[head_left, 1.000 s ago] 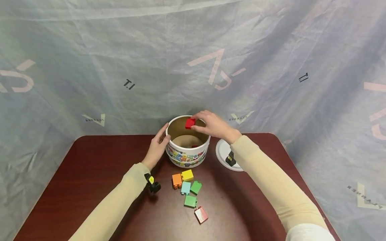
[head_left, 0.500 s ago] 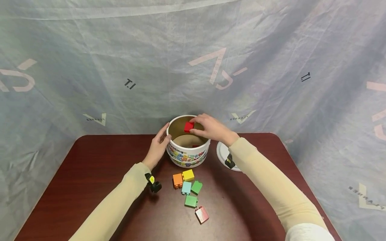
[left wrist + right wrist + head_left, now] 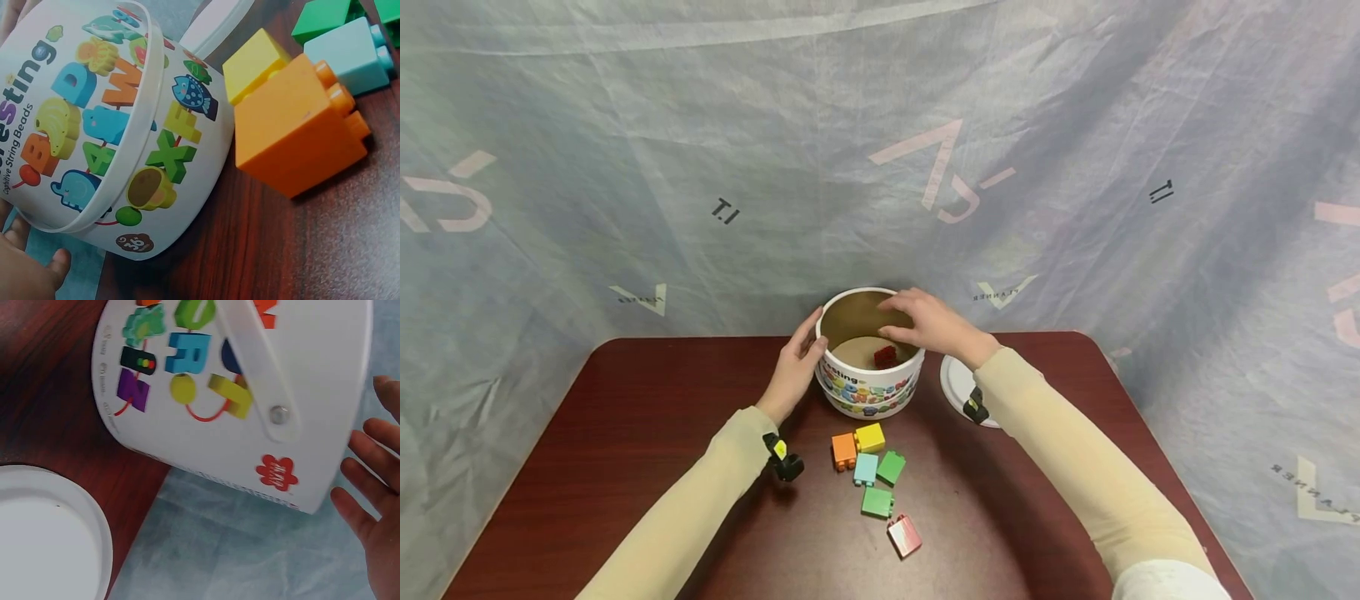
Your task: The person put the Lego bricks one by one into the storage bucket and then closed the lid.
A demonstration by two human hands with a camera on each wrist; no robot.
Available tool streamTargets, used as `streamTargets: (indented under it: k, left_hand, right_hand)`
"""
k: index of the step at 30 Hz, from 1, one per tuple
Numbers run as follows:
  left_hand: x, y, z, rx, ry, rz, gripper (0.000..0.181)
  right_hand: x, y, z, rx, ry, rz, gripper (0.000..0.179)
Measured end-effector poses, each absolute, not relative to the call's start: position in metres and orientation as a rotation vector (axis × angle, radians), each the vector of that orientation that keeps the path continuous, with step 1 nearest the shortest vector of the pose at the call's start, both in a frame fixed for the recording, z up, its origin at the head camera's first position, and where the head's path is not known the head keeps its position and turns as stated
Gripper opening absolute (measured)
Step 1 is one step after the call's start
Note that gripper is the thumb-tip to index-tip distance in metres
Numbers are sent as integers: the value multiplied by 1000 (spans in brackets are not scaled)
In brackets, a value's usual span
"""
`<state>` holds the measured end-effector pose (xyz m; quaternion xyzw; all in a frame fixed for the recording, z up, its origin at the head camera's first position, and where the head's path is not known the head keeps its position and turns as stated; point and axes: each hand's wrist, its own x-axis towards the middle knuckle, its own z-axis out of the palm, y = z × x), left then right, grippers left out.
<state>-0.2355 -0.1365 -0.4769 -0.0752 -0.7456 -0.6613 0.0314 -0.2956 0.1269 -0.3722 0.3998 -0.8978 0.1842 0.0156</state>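
Note:
A round white tub (image 3: 872, 388) with printed letters and animals stands open-topped at the back of the table. My left hand (image 3: 793, 367) rests on its left side, with the fingers outside and the thumb at the rim. Above the tub's right rim is my right hand (image 3: 934, 323), its thumb and fingers spread apart with nothing between them. Inside, on the tub's floor, red toy bricks (image 3: 885, 357) lie toward the right wall. In the right wrist view the fingers of the right hand (image 3: 375, 469) show beside the tub's rim.
In front of the tub lie an orange brick (image 3: 844, 451), a yellow brick (image 3: 870, 437), a light blue brick (image 3: 866, 469), green bricks (image 3: 877, 502) and a red-and-white brick (image 3: 904, 536). A white lid (image 3: 957, 385) lies to the right. A grey cloth (image 3: 775, 167) hangs behind.
The red brick that my right hand pinched over the tub has been let go and now lies inside it. The right thumb and fingers have parted. My left hand stays at the tub.

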Motion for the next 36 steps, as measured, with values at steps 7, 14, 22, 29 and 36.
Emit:
streamTargets:
  k: [7, 14, 22, 29, 36]
  left_hand:
    - [-234, -134, -476, -235, -2295, -2024, 57]
    - [-236, -133, -476, -230, -2303, -2027, 57]
    - [-235, -134, -475, -248, -2294, -2038, 57]
    - [-235, -134, -473, -228, -2305, -2042, 56]
    - [-235, -133, -473, -240, -2295, -2047, 56]
  right_hand:
    - [-292, 137, -368, 1246, -2731, 653, 38]
    - [-281, 151, -368, 1257, -2708, 646, 35]
    - [-267, 164, -367, 1279, -2653, 703, 36]
    - [-253, 175, -367, 1289, -2646, 704, 36]
    - [-239, 185, -371, 1287, -2657, 679, 35]
